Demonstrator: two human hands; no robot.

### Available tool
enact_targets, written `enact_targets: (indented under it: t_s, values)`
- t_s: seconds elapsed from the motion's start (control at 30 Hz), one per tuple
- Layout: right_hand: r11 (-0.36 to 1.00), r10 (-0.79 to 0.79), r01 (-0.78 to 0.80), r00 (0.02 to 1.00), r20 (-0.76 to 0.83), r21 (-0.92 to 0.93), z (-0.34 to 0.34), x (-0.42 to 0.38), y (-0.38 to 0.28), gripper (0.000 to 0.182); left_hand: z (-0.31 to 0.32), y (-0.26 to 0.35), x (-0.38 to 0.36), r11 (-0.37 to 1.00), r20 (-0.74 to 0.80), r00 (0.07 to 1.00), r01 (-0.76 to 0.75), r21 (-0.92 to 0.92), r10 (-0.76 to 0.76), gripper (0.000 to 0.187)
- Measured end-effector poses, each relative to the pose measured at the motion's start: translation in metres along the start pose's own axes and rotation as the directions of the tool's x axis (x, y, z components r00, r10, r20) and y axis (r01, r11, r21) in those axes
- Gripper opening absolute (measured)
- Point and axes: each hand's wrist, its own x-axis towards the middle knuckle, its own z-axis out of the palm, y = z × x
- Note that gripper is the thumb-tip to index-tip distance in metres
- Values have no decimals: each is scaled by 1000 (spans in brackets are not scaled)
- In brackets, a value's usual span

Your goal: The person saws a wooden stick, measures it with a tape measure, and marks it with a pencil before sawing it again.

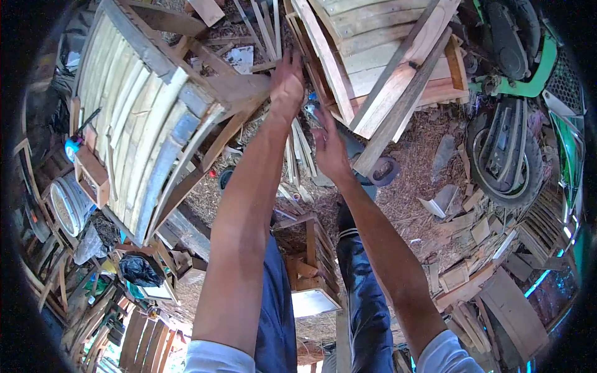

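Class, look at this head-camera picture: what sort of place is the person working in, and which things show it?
Probably an outdoor woodworking yard: a slatted pale-wood crate, a curved pale-wood slatted panel and loose timber offcuts on a sawdust-strewn ground.

The left hand [286, 81] hides whatever its fingers touch among the thin slats [292, 152]. The right hand [328, 149] covers most of a blurred bluish tool [313, 110]. The wooden crate [379, 56] is cut off at the top edge.

a woodworking yard: stacked pallets [379, 56], sawdust floor [423, 161].
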Motion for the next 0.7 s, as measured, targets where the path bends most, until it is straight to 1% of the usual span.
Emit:
enact_targets:
  t_s: [0.03, 0.13, 0.17, 0.2, 0.27, 0.3, 0.33, 0.37, 0.4, 0.43, 0.47, 0.5, 0.53, 0.57, 0.6, 0.63, 0.67, 0.7]
  values:
    - [1000, 12, -12, 1000, 13, -8, 1, 5, 2, 61, -9, 6, 2, 996, 50, 999, 8, 88, -12, 36]
    - [998, 35, -34, 999, 38, -49, 1, 11, 3, 63, -31, 11, 5, 979, 219, 975, -12, 203, -33, 34]
    - [997, 33, -31, 999, 36, -70, 0, 11, 1, 63, -31, 9, 2, 971, 174, 984, -81, 227, 41, 32]
    - [996, 26, -23, 999, 33, -91, 0, 12, 3, 63, -31, 11, -2, 982, 138, 988, -93, 167, 70, 34]
    - [969, -121, 109, 992, -41, -220, 0, 11, 5, 62, -35, 17, -16, 990, 55, 990, -130, 51, 127, 39]
    - [958, -144, 125, 988, -58, -258, 1, 11, 7, 62, -58, 38, -24, 995, 8, 998, -69, -75, 70, 37]
    - [945, -167, 138, 983, -75, -297, 2, 12, 9, 62, -68, 44, -29, 988, -13, 998, -59, -143, 58, 34]
    - [946, -131, 100, 988, -79, -310, 1, 9, 8, 62, -76, 49, -34, 976, -30, 999, -50, -212, 45, 32]
    - [955, -126, 97, 988, -90, -280, 1, 8, 4, 59, -84, 52, -39, 960, -46, 998, -42, -277, 30, 31]
    - [964, -122, 94, 987, -101, -250, 0, 7, -1, 56, -92, 59, -45, 896, 48, 993, 119, -429, -108, 26]
    - [971, -118, 91, 987, -113, -219, 0, 5, -6, 53, -100, 67, -54, 785, 164, 960, 280, -552, -228, 21]
    - [975, -145, 121, 982, -124, -186, -2, 3, -15, 49, -108, 71, -62, 634, 292, 901, 432, -641, -320, 17]
    - [977, -170, 148, 976, -134, -156, -5, 0, -25, 45, -111, 67, -71, 580, 322, 883, 468, -667, -342, 20]
    - [994, -30, 22, 997, -73, -107, -9, -7, -36, 35, -114, 63, -80, 522, 354, 862, 502, -690, -362, 23]
    - [998, 33, -34, 999, -12, -56, -12, -16, -41, 35, -116, 60, -89, 459, 384, 841, 533, -711, -380, 26]
    - [996, 93, -92, 994, 52, -10, -16, -25, -46, 36, -123, 60, -95, 351, 411, 824, 545, -761, -389, 31]
    - [988, 144, -149, 982, 119, 31, -19, -34, -53, 37, -132, 62, -103, 330, 404, 834, 527, -783, -375, 33]
    - [988, 104, -117, 987, 125, 105, -20, -46, -63, 38, -145, 65, -109, 308, 394, 846, 507, -805, -360, 35]
